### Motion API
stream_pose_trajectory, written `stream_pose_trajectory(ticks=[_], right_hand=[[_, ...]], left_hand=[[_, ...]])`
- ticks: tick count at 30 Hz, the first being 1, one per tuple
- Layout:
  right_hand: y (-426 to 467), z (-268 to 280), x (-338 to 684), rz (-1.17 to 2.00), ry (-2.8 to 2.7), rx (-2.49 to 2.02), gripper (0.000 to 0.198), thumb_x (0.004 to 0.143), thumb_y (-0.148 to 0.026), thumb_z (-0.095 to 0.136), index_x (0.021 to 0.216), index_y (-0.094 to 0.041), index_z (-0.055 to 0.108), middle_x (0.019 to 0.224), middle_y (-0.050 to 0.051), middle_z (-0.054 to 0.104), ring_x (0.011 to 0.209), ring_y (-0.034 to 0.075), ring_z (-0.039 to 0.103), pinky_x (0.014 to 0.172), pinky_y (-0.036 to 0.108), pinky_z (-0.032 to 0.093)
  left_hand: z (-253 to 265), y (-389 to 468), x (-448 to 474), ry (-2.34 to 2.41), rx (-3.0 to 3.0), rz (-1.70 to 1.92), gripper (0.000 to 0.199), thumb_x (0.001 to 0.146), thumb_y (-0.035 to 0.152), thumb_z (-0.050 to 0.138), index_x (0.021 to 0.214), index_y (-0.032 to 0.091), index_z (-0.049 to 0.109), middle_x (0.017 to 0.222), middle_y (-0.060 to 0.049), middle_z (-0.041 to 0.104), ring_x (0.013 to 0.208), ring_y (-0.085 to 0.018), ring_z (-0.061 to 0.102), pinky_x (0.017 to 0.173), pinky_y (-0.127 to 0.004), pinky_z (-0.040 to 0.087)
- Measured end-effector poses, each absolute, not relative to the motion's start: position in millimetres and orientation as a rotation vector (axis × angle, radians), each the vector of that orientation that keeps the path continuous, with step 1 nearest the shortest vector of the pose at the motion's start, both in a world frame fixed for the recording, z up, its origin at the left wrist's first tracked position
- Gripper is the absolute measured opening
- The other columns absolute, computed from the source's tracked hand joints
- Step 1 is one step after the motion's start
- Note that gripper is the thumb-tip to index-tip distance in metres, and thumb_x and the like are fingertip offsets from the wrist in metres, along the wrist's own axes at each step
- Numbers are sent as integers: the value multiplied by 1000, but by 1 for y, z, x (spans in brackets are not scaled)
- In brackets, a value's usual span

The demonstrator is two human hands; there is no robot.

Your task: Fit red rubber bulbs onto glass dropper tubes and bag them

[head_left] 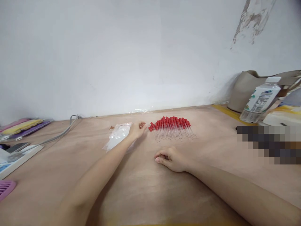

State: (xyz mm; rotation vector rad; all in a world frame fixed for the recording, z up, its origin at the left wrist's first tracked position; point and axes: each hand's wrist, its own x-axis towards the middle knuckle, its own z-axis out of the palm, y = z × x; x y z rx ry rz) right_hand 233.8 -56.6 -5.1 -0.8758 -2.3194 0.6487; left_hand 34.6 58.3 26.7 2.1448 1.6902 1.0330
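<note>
A row of droppers with red rubber bulbs and clear thin tubes [171, 124] lies on the table, bulbs towards the wall. Just left of the row is my left hand [137, 130], its fingers loosely curled and apart, with nothing visible in them. Its wrist passes over the edge of some clear plastic bags [118, 135]. Nearer to me, below the tube ends, my right hand [172, 159] rests on its side on the table. The fingers are bent, with a gap to the thumb, and I see nothing held there.
A water bottle [261, 99] and a grey-beige bag-like container [238, 91] stand at the right. A grey cable [62, 134] runs to a white power strip [30, 153] at the left, near yellow and purple flat items [25, 128]. A white wall [105, 62] bounds the table behind.
</note>
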Motion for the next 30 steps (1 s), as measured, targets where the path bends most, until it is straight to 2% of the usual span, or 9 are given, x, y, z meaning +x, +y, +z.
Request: stream_pose_trajectory(ticks=[3,5,10,13,17,21,25,28,30], right_hand=[[-57,-5,234,661,-2320,-890,20,82,-28,49,89,-18,65,69,0,61,60,10,52,57,22,39],[-57,-5,234,679,-2327,-903,21,82,-28,49,90,-19,65,68,0,61,60,10,53,57,22,39],[-58,-5,234,692,-2335,-936,21,81,-29,49,91,-20,65,70,0,62,62,11,53,57,23,39],[-59,-6,234,675,-2342,-950,20,81,-28,49,91,-20,65,66,0,61,59,11,52,56,22,39],[-58,-7,233,663,-2338,-966,20,81,-29,49,92,-21,65,66,-1,60,58,10,52,56,22,39],[-58,-7,232,676,-2329,-944,20,82,-29,48,90,-21,65,67,-1,61,58,11,53,55,23,39],[-57,-7,235,606,-2140,-1014,22,84,-32,44,84,-20,62,73,1,62,64,13,54,59,24,40],[-53,-9,239,501,-1954,-1096,26,86,-33,39,78,-18,60,72,2,61,67,15,54,60,26,40],[-50,-13,242,482,-1936,-1116,25,85,-33,40,79,-19,60,73,2,60,67,15,54,60,26,40]], left_hand=[[26,21,-1,1710,2251,1011,24,72,32,58,89,17,65,99,-8,63,101,-25,53,92,-36,37],[21,-1,-24,1812,2369,929,33,76,38,52,98,16,63,110,-10,59,110,-27,47,97,-40,32],[1,-32,-51,2149,2316,420,68,83,54,32,132,7,33,141,-16,26,131,-29,19,104,-45,21],[-6,-36,-50,2108,2286,236,67,86,53,23,135,8,27,143,-15,19,132,-27,15,105,-47,16],[-6,-37,-48,2061,2295,282,53,91,40,19,133,12,35,142,-12,24,132,-24,18,104,-47,17],[2,-43,-51,2030,2339,455,48,92,41,20,129,20,41,139,-9,34,130,-27,23,103,-52,17],[24,-56,-49,1566,2659,635,38,92,37,27,116,27,55,126,-5,47,120,-22,37,100,-42,30],[36,-67,-40,1244,2785,519,29,89,36,38,107,31,61,122,-3,49,116,-22,40,97,-39,34],[34,-75,-31,1261,2764,497,30,88,38,41,111,30,59,124,-5,47,117,-23,39,97,-41,34]])
